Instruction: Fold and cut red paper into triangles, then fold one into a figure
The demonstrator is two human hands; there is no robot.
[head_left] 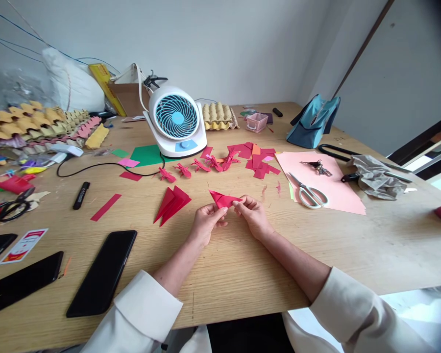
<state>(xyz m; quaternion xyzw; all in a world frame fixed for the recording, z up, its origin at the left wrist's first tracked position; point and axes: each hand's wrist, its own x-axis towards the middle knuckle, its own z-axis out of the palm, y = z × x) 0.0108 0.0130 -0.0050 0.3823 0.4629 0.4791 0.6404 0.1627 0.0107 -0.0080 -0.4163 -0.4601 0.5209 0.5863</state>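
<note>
A red folded paper (pixel 224 199) with a pointed left end is held up just above the wooden table. My left hand (pixel 208 219) pinches its lower edge, thumb on the near side. At its right end my right hand (pixel 253 212) grips it between thumb and fingers. Left of my hands lie several folded red paper triangles (pixel 172 203), fanned over one another. Beyond them runs a row of small red folded paper figures (pixel 199 165). Flat red paper pieces (pixel 259 158) are scattered behind my right hand.
A white fan (pixel 178 120) stands at the back. Scissors (pixel 308 192) and keys (pixel 318 167) rest on pink paper sheets (pixel 343 193) at the right, near a blue bag (pixel 313 122). Phones (pixel 103 274), a black marker (pixel 81 195) and egg trays (pixel 29 125) are at the left.
</note>
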